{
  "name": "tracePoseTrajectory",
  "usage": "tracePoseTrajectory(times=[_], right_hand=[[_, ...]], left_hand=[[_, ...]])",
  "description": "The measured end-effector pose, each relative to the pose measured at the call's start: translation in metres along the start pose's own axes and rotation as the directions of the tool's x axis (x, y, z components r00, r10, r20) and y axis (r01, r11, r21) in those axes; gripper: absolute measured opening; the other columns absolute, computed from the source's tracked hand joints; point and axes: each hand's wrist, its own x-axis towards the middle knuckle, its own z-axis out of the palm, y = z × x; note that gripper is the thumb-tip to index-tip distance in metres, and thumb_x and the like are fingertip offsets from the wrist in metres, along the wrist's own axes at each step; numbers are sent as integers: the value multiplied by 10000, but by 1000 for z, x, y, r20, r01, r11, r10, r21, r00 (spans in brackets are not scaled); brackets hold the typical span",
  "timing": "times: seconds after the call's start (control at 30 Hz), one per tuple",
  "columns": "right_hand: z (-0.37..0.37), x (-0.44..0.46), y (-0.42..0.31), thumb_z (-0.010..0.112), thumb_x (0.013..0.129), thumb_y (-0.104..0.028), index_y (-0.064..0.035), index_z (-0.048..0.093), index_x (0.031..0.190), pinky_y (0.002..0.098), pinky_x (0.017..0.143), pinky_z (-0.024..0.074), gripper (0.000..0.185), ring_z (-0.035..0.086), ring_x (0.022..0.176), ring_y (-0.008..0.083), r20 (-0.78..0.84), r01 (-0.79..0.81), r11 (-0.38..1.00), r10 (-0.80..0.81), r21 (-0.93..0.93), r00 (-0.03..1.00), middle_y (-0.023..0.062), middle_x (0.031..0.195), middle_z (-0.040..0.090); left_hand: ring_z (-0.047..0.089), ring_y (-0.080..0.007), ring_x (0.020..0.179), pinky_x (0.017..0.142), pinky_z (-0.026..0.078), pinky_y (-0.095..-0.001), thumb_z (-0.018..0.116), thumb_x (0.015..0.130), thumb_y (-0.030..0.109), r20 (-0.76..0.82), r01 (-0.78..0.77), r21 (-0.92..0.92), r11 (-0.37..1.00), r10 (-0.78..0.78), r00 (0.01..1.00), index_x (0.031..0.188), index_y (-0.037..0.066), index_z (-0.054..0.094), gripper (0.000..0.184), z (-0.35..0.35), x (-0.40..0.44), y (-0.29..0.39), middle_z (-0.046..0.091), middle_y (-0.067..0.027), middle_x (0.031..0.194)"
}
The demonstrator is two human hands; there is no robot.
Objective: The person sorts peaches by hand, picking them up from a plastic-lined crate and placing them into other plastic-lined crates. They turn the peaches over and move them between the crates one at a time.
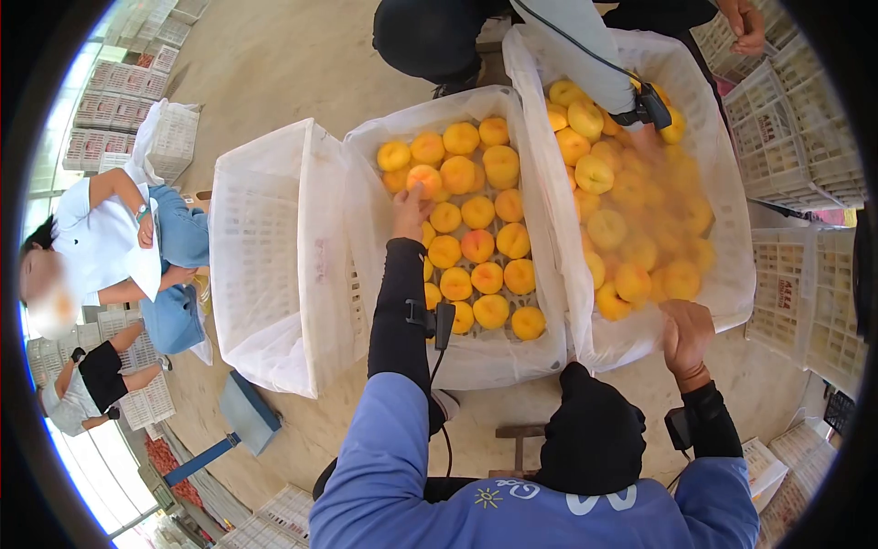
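Note:
My left hand (412, 212) reaches over the middle crate (471, 361), its fingers closed on an orange-yellow peach (423, 181) near the upper left of the rows. More peaches (477, 245) lie spaced out below it in this white-lined crate. At the near rim of the right crate (585, 352), my right hand (688, 340) is curled closed; whatever is inside its fingers is hidden. Piled peaches (631, 238) fill much of that crate, partly blurred by a haze. Both my wrists carry black straps with small devices.
Across the crates, a co-worker's sleeved arm (590, 59) reaches into the peach pile; their other hand (745, 29) is top right. A lined crate (261, 256) stands left. Seated person (114, 229), blue scale (249, 412) and stacked crates (782, 293) surround the area.

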Motion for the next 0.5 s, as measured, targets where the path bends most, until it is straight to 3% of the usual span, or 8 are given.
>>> tracePoseTrajectory(times=[0.07,0.2,0.27,0.5], right_hand=[[1,2,-1,499,821,-202,-49,634,882,387,730,440,213,593,779,304,-4,-3,1000,3,0,1000,113,850,638],[2,1,0,499,817,-199,-50,633,858,384,732,439,205,592,776,298,-6,-3,1000,3,14,1000,110,836,636],[1,1,-1,500,815,-195,-50,633,848,384,732,438,199,591,775,296,-16,-2,1000,3,18,1000,110,831,635],[3,4,-4,505,792,-159,-50,631,814,383,709,433,168,589,747,292,-36,-2,1000,3,22,999,113,815,632]], left_hand=[[576,-247,991,828,519,-360,584,897,290,17,-24,30,999,24,1000,1283,-23,397,531,3,9,1,529,-127,1149],[603,-226,918,754,529,-334,555,911,296,48,-6,134,991,-1,999,1282,-10,419,500,-10,27,-3,550,-111,1119],[617,-194,863,690,537,-303,547,926,340,73,-28,357,934,2,997,1276,36,460,471,-16,31,-1,583,-79,1072],[618,-158,732,607,522,-267,553,925,314,31,-103,348,932,98,995,1249,40,474,432,-4,30,-8,605,-76,989]])
